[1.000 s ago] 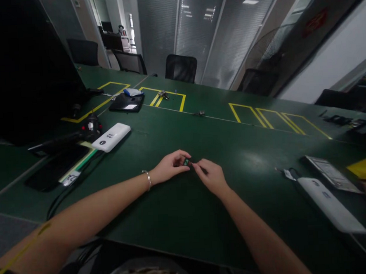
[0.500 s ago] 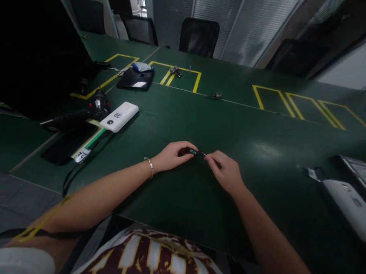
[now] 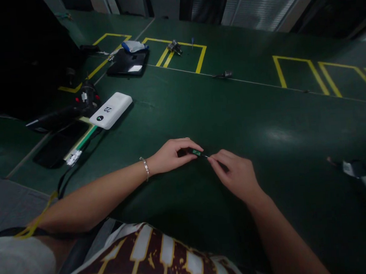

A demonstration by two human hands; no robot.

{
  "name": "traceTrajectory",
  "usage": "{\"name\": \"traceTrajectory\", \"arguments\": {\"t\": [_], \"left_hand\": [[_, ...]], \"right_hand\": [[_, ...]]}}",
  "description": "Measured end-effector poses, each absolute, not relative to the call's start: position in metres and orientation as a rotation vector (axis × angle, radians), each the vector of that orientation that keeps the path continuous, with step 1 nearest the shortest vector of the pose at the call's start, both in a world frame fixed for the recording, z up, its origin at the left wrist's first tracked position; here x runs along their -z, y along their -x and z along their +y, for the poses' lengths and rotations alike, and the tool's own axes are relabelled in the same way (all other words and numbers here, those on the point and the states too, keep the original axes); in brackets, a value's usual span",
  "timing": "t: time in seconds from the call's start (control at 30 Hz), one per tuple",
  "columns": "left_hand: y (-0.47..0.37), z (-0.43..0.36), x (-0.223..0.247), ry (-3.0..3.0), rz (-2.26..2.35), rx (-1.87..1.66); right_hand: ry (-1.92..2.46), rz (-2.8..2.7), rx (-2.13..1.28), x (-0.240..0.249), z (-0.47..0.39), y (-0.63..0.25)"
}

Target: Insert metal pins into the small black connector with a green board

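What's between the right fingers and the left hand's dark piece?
A thin, pale shaft pinched by the right fingers, pointing at the dark piece, in the head view.

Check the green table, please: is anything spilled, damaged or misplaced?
No spill or damage is visible. Only the small dark metallic-looking piece seems stray: it lies alone by the thin pale seam, outside the yellow tape outlines.
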State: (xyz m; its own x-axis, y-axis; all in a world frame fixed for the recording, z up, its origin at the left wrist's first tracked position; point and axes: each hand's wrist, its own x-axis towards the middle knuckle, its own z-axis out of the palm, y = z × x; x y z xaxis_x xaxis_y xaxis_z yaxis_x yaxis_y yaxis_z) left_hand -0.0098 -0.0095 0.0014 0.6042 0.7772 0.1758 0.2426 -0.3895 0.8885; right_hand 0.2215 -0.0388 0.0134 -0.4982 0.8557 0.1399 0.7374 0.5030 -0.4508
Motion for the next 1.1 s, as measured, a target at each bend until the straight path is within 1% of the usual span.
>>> {"name": "traceTrajectory", "arguments": {"t": [0.5,0.77,1.1], "left_hand": [[0.011,-0.009,0.002,-1.988,0.818,-0.803],[0.010,-0.011,0.003,-1.863,0.835,-0.843],[0.011,-0.010,0.000,-1.774,0.785,-0.845]], "right_hand": [[1.308,-2.396,-0.364,-0.007,-0.038,-0.213],[1.256,-2.263,-0.501,-0.005,-0.041,-0.209],[1.220,-2.192,-0.584,-0.006,-0.040,-0.205]]}}
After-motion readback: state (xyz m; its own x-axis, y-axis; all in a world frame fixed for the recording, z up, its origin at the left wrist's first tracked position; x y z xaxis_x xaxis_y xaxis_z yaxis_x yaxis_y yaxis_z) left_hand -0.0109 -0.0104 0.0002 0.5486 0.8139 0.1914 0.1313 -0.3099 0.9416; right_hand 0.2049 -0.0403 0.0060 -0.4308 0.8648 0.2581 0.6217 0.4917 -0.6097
